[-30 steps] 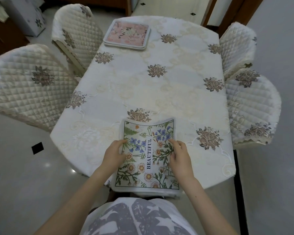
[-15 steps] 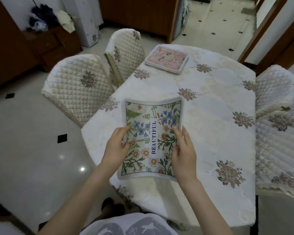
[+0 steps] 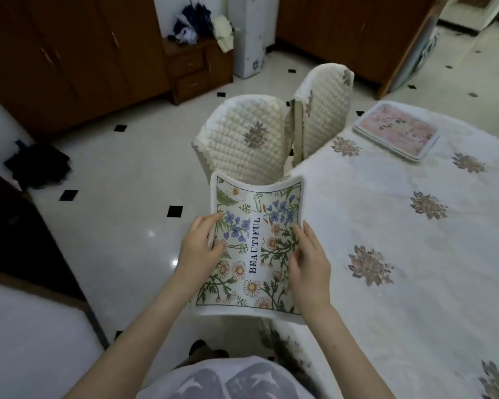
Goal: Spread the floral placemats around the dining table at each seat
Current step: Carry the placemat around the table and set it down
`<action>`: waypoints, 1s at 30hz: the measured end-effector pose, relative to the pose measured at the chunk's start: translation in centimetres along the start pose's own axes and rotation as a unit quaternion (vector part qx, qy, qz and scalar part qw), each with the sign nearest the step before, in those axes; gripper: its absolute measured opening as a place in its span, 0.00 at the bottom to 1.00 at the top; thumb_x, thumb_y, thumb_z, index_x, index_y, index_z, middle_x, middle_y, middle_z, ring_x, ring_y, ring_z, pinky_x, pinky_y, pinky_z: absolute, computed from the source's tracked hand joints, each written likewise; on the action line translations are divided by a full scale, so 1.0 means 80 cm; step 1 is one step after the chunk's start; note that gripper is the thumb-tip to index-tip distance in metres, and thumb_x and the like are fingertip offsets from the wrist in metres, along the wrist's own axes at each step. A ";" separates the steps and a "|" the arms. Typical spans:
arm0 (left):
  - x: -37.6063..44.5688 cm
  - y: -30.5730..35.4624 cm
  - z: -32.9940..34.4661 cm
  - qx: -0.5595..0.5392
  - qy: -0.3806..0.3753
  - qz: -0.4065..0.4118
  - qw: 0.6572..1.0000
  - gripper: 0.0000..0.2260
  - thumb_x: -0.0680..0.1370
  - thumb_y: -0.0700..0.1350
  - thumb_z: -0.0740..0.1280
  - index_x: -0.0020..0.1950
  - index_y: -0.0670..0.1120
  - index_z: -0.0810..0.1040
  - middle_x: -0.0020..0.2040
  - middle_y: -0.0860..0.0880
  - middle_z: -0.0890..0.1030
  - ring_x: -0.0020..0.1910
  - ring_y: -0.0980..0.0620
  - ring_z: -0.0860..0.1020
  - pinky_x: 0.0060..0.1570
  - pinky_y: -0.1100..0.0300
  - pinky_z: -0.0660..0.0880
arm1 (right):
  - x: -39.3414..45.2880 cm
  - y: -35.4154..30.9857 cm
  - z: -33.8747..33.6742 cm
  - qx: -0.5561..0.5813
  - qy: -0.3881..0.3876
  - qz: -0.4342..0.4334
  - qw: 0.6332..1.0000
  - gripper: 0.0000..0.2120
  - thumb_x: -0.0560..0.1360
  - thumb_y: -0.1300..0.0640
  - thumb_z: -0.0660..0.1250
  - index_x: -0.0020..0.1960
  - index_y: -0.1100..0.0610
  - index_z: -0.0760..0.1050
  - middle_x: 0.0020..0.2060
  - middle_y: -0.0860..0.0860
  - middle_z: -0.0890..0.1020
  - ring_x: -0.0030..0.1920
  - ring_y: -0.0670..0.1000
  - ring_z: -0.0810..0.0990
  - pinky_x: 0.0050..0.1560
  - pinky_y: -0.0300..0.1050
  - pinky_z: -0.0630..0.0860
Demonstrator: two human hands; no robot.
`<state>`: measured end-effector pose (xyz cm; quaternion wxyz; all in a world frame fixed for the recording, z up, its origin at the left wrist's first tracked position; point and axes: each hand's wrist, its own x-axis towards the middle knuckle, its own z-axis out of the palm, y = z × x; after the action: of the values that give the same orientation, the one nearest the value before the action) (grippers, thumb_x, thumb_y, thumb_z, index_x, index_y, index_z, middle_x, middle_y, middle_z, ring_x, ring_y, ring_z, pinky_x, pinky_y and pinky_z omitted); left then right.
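Nearest the camera: the person's pale patterned garment (image 3: 222, 381) at bottom edge, both bare forearms reaching forward from it. Left hand (image 3: 200, 251) grips the left edge of the floral placemat (image 3: 257, 246); thumb lies on the printed face, the other fingers wrap behind the edge, so the grip is closed on the mat. Right hand (image 3: 308, 263) holds the right edge, fingers spread flat over the printed face; how far the thumb wraps underneath cannot be seen. Placemat is held in the air, bowed into a shallow trough between the two hands, far edge curling up. Print: daisies, blue flowers, green fern, with the word "BEAUTIFUL" running lengthwise up the middle. The mat hangs over the left margin of the worktop (image 3: 401, 298), its left part out over the floor (image 3: 121, 197); whether its right side touches the cloth cannot be told. Worktop carries a white cloth with embroidered flower clusters. Just beyond the mat's far edge stands a quilted cream chair (image 3: 242, 139), and a second quilted chair (image 3: 323, 108) is beside it, further along the same side. Toward the far end of the worktop lies a stack of pink placemats (image 3: 396, 129), flat, well apart from the held mat. Farthest: dark wooden cabinets (image 3: 69, 53) and a small drawer unit (image 3: 196, 70) against the wall.
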<state>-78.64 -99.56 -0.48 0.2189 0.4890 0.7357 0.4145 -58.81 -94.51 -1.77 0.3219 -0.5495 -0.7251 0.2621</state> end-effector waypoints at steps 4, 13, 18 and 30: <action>0.031 -0.054 -0.075 0.021 0.033 -0.022 0.999 0.24 0.72 0.34 0.65 0.67 0.48 0.71 0.57 0.54 0.72 0.54 0.55 0.74 0.56 0.59 0.72 | 0.023 -0.060 0.079 0.013 -0.025 -0.012 1.000 0.27 0.75 0.68 0.60 0.72 0.54 0.66 0.72 0.50 0.67 0.69 0.40 0.59 0.72 0.43 0.61; 0.085 -0.140 -0.208 -0.007 0.120 -0.103 0.987 0.23 0.72 0.34 0.65 0.64 0.54 0.73 0.55 0.56 0.73 0.50 0.64 0.72 0.48 0.71 0.70 | 0.086 -0.177 0.208 0.073 -0.084 -0.042 0.993 0.27 0.73 0.69 0.62 0.70 0.54 0.68 0.70 0.51 0.70 0.70 0.41 0.60 0.73 0.47 0.61; 0.127 -0.182 -0.239 -0.007 0.145 -0.134 0.980 0.23 0.71 0.34 0.66 0.63 0.52 0.73 0.55 0.56 0.73 0.53 0.61 0.71 0.45 0.76 0.65 | 0.131 -0.213 0.261 0.086 -0.131 -0.039 0.987 0.28 0.73 0.71 0.61 0.71 0.56 0.68 0.70 0.51 0.69 0.71 0.43 0.61 0.73 0.48 0.60; 0.341 -0.266 -0.308 0.002 0.187 -0.187 0.964 0.22 0.71 0.36 0.69 0.63 0.50 0.73 0.57 0.54 0.73 0.56 0.58 0.71 0.55 0.61 0.69 | 0.345 -0.285 0.414 0.108 -0.183 -0.047 0.976 0.27 0.72 0.71 0.62 0.70 0.57 0.68 0.70 0.53 0.70 0.71 0.49 0.66 0.71 0.52 0.65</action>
<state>-119.63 -88.52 -1.91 0.1495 0.2570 0.8426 0.4490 -103.35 -74.62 -1.76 0.2532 -0.4197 -0.7638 0.4199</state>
